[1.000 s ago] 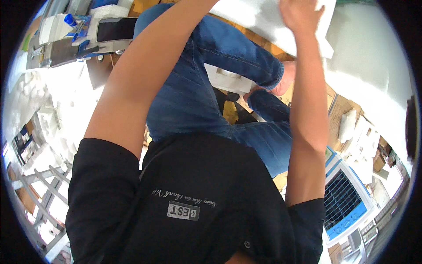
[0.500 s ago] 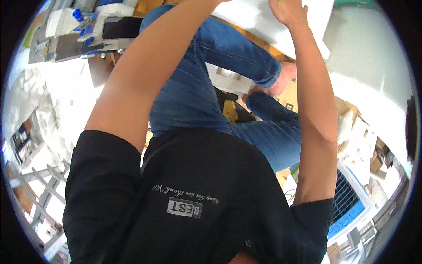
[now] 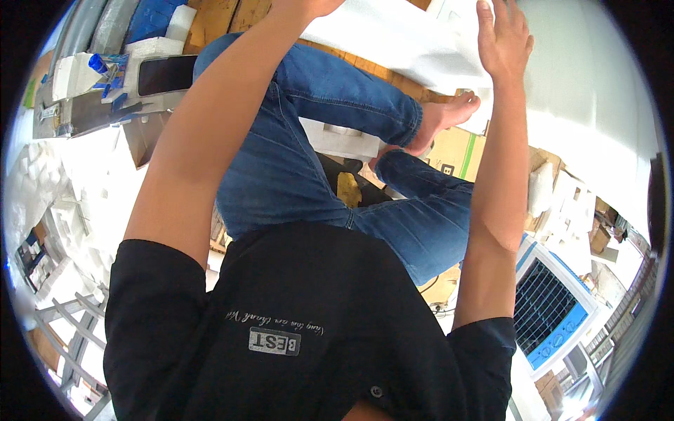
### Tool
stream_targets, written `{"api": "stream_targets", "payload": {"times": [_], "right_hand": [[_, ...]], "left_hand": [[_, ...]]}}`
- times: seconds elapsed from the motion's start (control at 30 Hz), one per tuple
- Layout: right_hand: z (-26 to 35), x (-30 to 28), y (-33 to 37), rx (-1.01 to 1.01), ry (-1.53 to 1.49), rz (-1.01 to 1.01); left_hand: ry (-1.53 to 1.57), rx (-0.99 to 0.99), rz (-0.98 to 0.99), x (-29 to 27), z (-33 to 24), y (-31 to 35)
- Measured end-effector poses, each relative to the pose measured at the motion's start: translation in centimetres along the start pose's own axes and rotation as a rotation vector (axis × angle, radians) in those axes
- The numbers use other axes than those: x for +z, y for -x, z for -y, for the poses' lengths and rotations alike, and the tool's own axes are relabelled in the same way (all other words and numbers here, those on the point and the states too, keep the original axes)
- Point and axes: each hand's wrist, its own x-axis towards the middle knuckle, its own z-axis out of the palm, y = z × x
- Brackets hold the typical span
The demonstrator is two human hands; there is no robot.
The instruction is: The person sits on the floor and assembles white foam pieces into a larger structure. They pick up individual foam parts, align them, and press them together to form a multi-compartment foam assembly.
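My right hand (image 3: 505, 38) lies with its fingers stretched out and apart over white sheet material at the upper right, holding nothing I can see. My left hand (image 3: 312, 5) reaches the top edge, where its fingers are cut off from view. Between the hands stretches a white sheet (image 3: 393, 45), perhaps foam, over a wooden surface (image 3: 351, 62). To the right a large pale, smooth sheet (image 3: 590, 98) spreads out beside my right hand and forearm.
My jeans-clad legs are folded below the white sheet, with a bare foot (image 3: 442, 116) near its edge. A dark phone (image 3: 166, 74) and a blue object (image 3: 98, 64) lie at the upper left. A blue-and-white unit with a dark grille (image 3: 547, 309) stands at the right.
My right hand has moved right, and its fingers, curled before, are now stretched out. My left hand has shifted left. The view has shifted, showing more of the foot and grille unit.
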Motion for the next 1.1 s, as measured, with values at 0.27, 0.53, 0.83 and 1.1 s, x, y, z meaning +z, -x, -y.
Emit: {"api": "stream_targets", "payload": {"times": [0.27,0.53,0.83,1.1], "right_hand": [[-0.6,-1.0,0.2,0.038,-0.149,0.073],[-0.7,-0.9,-1.0,0.153,-0.137,0.089],[0.1,-1.3,0.0,0.204,-0.314,0.255],[1.4,-0.5,1.9,0.251,-0.215,0.264]], "left_hand": [[0.015,-0.018,0.056,-1.5,-0.8,0.1],[-0.025,-0.032,0.057,-2.2,-0.2,0.0],[-0.074,0.002,0.000,0.1,0.4,-0.3],[-0.120,0.015,-0.054,1.3,0.6,0.0]]}}
